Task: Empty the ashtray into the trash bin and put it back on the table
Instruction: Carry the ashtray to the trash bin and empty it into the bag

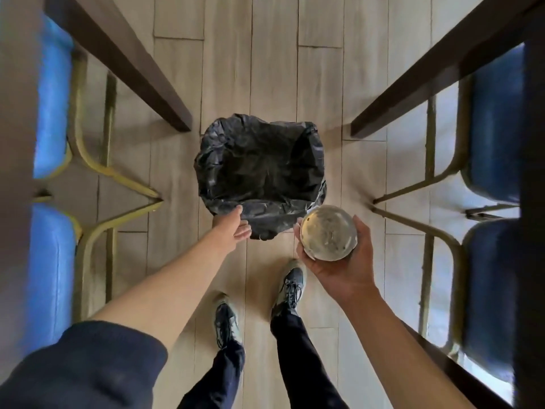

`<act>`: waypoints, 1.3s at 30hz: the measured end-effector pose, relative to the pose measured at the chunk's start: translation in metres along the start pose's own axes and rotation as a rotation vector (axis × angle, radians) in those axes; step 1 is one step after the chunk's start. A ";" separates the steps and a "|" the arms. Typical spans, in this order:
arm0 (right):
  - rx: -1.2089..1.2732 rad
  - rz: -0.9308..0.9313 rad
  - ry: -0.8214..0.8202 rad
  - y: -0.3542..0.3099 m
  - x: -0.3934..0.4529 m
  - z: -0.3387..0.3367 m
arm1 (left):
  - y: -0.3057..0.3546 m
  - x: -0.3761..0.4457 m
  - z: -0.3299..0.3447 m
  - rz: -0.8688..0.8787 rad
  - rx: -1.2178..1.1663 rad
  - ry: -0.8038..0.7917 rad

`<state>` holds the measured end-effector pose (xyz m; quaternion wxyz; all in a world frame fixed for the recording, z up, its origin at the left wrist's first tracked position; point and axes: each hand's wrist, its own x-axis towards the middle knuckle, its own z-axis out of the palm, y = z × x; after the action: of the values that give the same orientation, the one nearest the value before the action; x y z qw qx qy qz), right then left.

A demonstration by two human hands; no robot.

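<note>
A trash bin (259, 169) lined with a black plastic bag stands on the wooden floor straight ahead of my feet. My left hand (233, 227) reaches down to the bin's near rim, fingers apart, touching or almost touching the bag's edge. My right hand (339, 261) grips a round ashtray (328, 233) from below, held roughly level just right of the bin's near right corner. Grey ash residue coats the ashtray's inside.
Dark brown tables run along both sides, the left table (126, 60) and the right table (436, 66). Blue-cushioned chairs with yellow metal frames sit beneath them, one at the left (53, 95) and one at the right (495, 128). My shoes (290, 287) stand on the floor aisle between.
</note>
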<state>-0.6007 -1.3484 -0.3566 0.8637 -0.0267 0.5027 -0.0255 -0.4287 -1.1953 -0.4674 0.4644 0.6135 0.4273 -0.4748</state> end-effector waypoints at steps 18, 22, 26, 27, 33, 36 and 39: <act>-0.066 -0.017 0.002 -0.007 0.062 0.004 | -0.016 0.040 0.017 0.093 -0.133 0.104; -0.097 -0.004 0.007 0.001 0.077 0.006 | -0.042 0.035 -0.002 0.037 -0.134 0.090; -0.220 -0.025 0.089 0.013 0.096 0.005 | -0.076 0.037 -0.025 -0.043 -0.092 0.082; -0.260 -0.032 0.115 0.018 0.100 0.004 | -0.086 0.038 -0.032 -0.055 -0.096 0.117; -0.478 -0.008 0.128 0.052 0.115 0.005 | -0.129 0.038 -0.065 -0.068 -0.073 0.057; -0.559 -0.015 0.124 0.064 0.128 0.000 | -0.129 0.035 -0.070 -0.053 0.017 0.040; -0.692 -0.018 0.193 0.074 0.137 -0.009 | -0.122 0.037 -0.082 -0.020 0.232 0.151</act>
<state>-0.5398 -1.2843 -0.4852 0.7518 -0.3195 0.5606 0.1362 -0.5249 -1.0877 -0.5144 0.3518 0.6927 0.4095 -0.4781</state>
